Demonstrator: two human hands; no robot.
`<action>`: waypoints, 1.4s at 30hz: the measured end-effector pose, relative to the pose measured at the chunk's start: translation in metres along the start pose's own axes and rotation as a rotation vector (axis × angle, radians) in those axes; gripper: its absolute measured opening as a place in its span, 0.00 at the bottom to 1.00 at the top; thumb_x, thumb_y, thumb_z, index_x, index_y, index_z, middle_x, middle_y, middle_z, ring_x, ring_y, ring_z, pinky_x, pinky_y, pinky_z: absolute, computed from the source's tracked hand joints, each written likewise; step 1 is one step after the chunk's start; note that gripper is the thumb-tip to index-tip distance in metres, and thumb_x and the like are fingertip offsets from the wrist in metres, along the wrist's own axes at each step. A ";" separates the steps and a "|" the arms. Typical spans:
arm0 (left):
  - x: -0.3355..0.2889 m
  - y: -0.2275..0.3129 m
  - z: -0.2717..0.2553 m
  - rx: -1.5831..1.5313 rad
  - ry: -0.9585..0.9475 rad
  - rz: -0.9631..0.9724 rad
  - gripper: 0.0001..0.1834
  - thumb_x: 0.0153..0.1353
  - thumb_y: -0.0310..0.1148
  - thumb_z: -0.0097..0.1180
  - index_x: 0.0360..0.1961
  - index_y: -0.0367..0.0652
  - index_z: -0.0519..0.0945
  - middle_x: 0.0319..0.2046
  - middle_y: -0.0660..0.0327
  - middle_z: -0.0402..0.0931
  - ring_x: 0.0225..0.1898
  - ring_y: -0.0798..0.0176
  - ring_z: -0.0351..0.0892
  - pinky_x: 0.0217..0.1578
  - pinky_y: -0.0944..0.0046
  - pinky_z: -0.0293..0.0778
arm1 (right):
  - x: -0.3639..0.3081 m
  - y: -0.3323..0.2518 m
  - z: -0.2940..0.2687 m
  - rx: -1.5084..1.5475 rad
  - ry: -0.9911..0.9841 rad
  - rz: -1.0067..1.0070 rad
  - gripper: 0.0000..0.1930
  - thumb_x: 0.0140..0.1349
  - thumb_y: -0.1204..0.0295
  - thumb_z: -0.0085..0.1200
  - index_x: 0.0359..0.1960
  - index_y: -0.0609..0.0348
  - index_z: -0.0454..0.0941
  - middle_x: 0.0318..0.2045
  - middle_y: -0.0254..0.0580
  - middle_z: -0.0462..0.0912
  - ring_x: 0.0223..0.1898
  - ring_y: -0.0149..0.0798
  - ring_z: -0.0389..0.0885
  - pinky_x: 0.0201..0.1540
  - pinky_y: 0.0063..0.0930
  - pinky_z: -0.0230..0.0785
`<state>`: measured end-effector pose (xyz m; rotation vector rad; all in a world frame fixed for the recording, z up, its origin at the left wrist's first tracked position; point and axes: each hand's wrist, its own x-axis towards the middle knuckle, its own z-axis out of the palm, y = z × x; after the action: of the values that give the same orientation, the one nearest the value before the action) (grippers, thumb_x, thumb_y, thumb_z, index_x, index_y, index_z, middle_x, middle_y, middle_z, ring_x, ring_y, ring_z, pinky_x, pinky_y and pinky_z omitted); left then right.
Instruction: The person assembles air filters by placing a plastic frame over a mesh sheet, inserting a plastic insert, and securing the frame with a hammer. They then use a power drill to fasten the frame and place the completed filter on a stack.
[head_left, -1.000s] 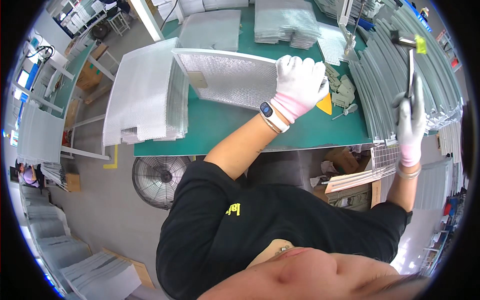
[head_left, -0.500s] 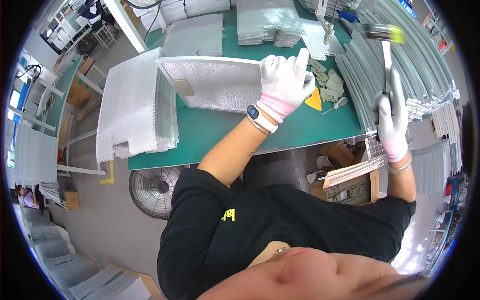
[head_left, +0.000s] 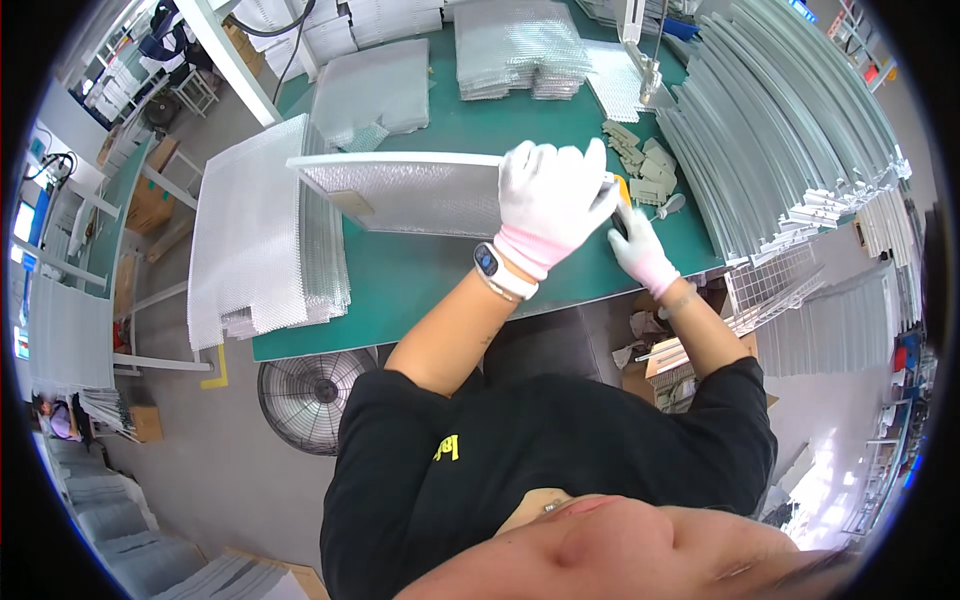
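Observation:
My left hand [head_left: 552,205], in a white glove with a pink cuff, is closed around the right end of a framed mesh panel [head_left: 420,195]. The panel has a pale metal rim and stands on its long edge, tilted, with a tan rectangular patch [head_left: 350,203] near its left end. Close beside that gripped end is my gloved right hand [head_left: 643,250], closed on the hammer [head_left: 623,212]. Most of the hammer is hidden behind my hands. Just beyond them part of a yellow piece [head_left: 622,187] shows.
Stacked mesh sheets [head_left: 250,225] lie at the left of the green table [head_left: 410,265], with more mesh stacks [head_left: 520,50] at the back. Grey plastic pieces [head_left: 655,170] and a small screwdriver [head_left: 670,207] lie right of my hands. Long metal strips [head_left: 780,130] are piled at the far right.
My right hand has swung the hammer down and left from above the metal strips to the panel's right end. My left hand keeps its hold, and the panel is tilted more upright.

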<state>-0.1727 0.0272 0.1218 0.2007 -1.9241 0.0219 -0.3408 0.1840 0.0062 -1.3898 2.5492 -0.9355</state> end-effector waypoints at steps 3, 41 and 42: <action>-0.006 0.007 -0.013 0.019 -0.028 -0.005 0.18 0.47 0.43 0.67 0.39 0.50 0.82 0.22 0.68 0.66 0.26 0.62 0.69 0.34 0.57 0.63 | 0.067 -0.029 -0.028 -0.038 0.602 -0.342 0.31 0.60 0.74 0.55 0.67 0.61 0.64 0.59 0.60 0.68 0.63 0.57 0.67 0.67 0.46 0.59; 0.007 -0.008 0.028 -0.279 0.094 -0.065 0.05 0.45 0.30 0.66 0.24 0.51 0.81 0.20 0.67 0.76 0.22 0.64 0.76 0.25 0.61 0.66 | 0.151 -0.244 -0.150 1.535 -0.528 -0.775 0.25 0.67 0.67 0.53 0.62 0.65 0.66 0.23 0.32 0.69 0.16 0.22 0.60 0.18 0.12 0.52; 0.006 -0.009 0.030 -0.301 0.088 -0.036 0.05 0.46 0.29 0.66 0.24 0.49 0.81 0.19 0.66 0.76 0.21 0.63 0.76 0.24 0.62 0.67 | 0.153 -0.234 -0.144 1.634 -0.501 -0.619 0.22 0.67 0.67 0.53 0.59 0.65 0.70 0.24 0.35 0.73 0.18 0.24 0.66 0.19 0.13 0.57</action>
<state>-0.2007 0.0142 0.1159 0.0311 -1.8104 -0.2765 -0.3098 0.0380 0.2827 -1.3304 0.4049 -1.7150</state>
